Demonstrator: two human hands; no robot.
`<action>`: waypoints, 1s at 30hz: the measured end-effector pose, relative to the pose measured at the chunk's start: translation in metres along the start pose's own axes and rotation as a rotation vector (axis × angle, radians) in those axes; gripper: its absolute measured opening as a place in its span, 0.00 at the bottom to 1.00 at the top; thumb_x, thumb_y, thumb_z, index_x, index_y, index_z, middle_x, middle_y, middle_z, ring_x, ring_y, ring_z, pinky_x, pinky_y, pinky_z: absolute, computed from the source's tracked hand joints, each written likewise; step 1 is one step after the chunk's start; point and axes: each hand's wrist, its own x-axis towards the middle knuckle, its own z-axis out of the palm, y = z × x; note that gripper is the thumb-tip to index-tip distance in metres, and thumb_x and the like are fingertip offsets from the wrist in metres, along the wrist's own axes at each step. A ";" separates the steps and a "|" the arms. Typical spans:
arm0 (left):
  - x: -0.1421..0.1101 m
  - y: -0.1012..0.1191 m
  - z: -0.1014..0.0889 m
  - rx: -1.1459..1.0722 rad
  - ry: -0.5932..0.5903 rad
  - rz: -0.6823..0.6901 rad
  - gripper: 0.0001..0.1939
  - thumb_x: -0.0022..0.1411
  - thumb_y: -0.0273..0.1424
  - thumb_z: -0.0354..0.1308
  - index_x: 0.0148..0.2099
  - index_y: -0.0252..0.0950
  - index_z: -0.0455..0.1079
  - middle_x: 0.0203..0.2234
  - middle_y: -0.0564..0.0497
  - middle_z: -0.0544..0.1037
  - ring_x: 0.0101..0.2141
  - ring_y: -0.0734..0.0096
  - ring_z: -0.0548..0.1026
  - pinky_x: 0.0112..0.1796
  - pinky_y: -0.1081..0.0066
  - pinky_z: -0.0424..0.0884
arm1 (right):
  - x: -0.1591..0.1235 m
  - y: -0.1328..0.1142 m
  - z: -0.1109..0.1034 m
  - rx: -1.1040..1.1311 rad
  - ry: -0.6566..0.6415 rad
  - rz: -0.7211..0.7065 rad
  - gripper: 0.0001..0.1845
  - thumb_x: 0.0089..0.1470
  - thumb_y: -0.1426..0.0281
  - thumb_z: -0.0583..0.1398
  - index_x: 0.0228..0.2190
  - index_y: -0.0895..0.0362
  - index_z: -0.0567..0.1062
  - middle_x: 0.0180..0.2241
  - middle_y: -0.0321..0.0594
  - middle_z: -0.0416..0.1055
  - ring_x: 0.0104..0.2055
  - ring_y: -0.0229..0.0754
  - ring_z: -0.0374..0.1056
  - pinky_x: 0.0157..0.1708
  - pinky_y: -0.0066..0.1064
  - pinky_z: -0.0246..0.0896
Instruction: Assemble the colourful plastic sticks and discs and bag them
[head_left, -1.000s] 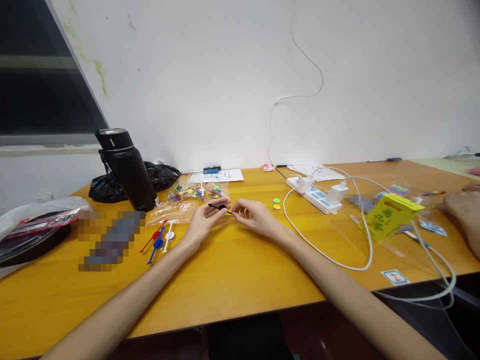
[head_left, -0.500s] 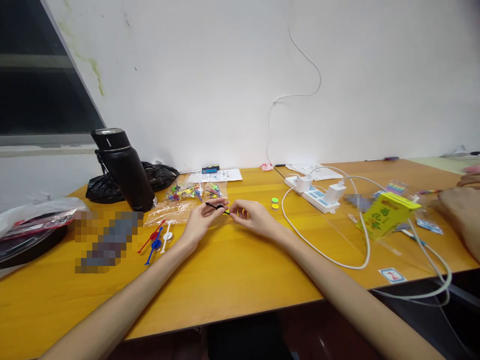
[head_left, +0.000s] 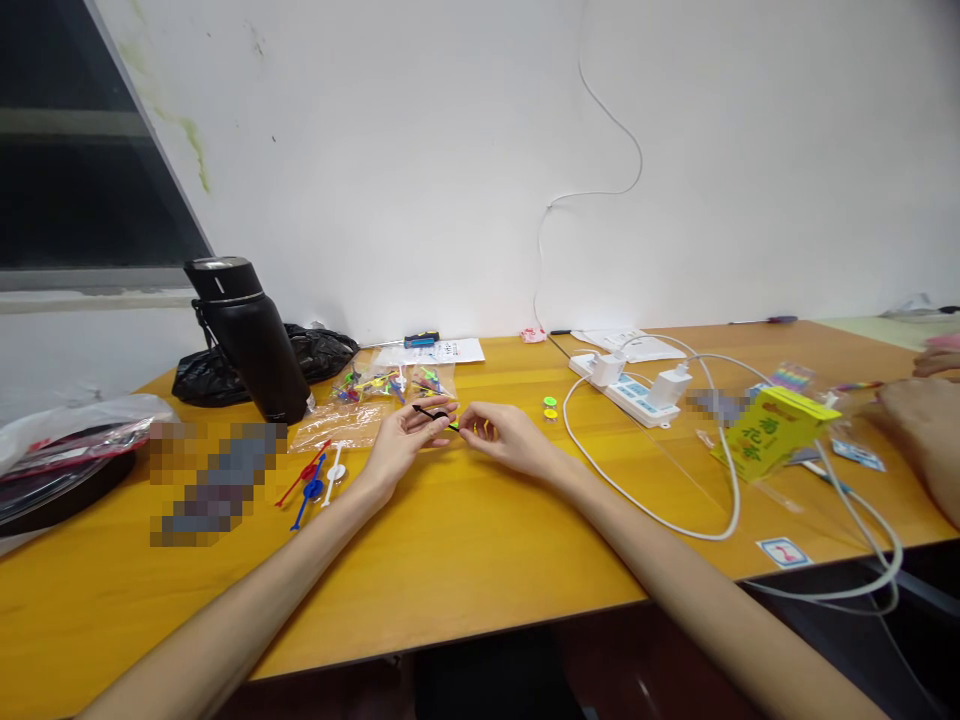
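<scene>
My left hand (head_left: 405, 445) is closed on a black plastic spinner arrow (head_left: 425, 411), its pointed end sticking out to the left. The fingers of my right hand (head_left: 502, 437) are pinched at the arrow's other end, where a bit of yellow-green (head_left: 454, 425) shows; its shape is too small to tell. Left of my hands lie a red spinner arrow (head_left: 306, 472), a blue spinner arrow (head_left: 311, 490) and a white spinner arrow (head_left: 335, 473). To the right are a green round piece (head_left: 550, 401) and a yellow round piece (head_left: 551, 414).
Behind my hands lie clear bags of colourful spinner parts (head_left: 386, 382). A black bottle (head_left: 251, 340) stands at the left. On the right are a white power strip (head_left: 637, 398) with looping cables, a yellow box (head_left: 776, 435) and another person's hand (head_left: 919, 430).
My hands and the black arrow stay almost in place. The yellow box at the right has turned slightly, and the other person's hand has shifted a little.
</scene>
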 end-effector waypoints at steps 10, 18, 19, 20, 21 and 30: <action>0.002 0.000 -0.001 0.061 0.007 0.042 0.26 0.56 0.42 0.69 0.54 0.36 0.74 0.54 0.40 0.79 0.51 0.52 0.78 0.24 0.77 0.72 | 0.001 0.000 0.002 0.000 0.001 -0.009 0.04 0.62 0.69 0.58 0.38 0.56 0.74 0.33 0.36 0.75 0.31 0.36 0.67 0.34 0.26 0.58; 0.002 -0.001 -0.001 0.056 0.005 0.037 0.25 0.57 0.41 0.69 0.55 0.36 0.74 0.54 0.40 0.79 0.51 0.54 0.78 0.27 0.78 0.74 | 0.001 0.000 0.002 -0.004 0.004 -0.010 0.03 0.61 0.71 0.59 0.38 0.56 0.74 0.33 0.35 0.75 0.30 0.35 0.67 0.33 0.25 0.58; 0.002 -0.002 -0.001 0.057 0.005 0.036 0.25 0.58 0.41 0.68 0.55 0.36 0.74 0.54 0.40 0.79 0.51 0.55 0.78 0.27 0.78 0.74 | 0.001 0.000 0.002 -0.003 0.003 -0.009 0.03 0.61 0.71 0.59 0.38 0.56 0.74 0.33 0.35 0.75 0.31 0.35 0.67 0.33 0.25 0.58; 0.002 -0.002 -0.001 0.057 0.004 0.035 0.25 0.58 0.40 0.68 0.55 0.36 0.74 0.54 0.40 0.79 0.52 0.55 0.78 0.28 0.77 0.75 | 0.001 -0.001 0.002 -0.003 0.002 -0.007 0.03 0.61 0.71 0.59 0.38 0.56 0.74 0.34 0.36 0.75 0.31 0.35 0.67 0.33 0.25 0.58; 0.002 -0.002 -0.002 0.057 0.004 0.033 0.25 0.58 0.40 0.68 0.55 0.37 0.74 0.54 0.40 0.79 0.52 0.55 0.78 0.29 0.77 0.75 | 0.001 -0.001 0.002 -0.003 0.001 -0.006 0.03 0.61 0.71 0.59 0.38 0.56 0.74 0.34 0.36 0.75 0.30 0.35 0.67 0.33 0.25 0.58; 0.001 -0.001 0.001 0.049 0.016 0.014 0.25 0.57 0.42 0.69 0.54 0.37 0.74 0.54 0.41 0.79 0.52 0.54 0.78 0.32 0.74 0.78 | 0.001 0.000 0.001 0.014 -0.014 -0.009 0.05 0.62 0.68 0.59 0.37 0.56 0.73 0.31 0.36 0.74 0.30 0.35 0.67 0.33 0.26 0.58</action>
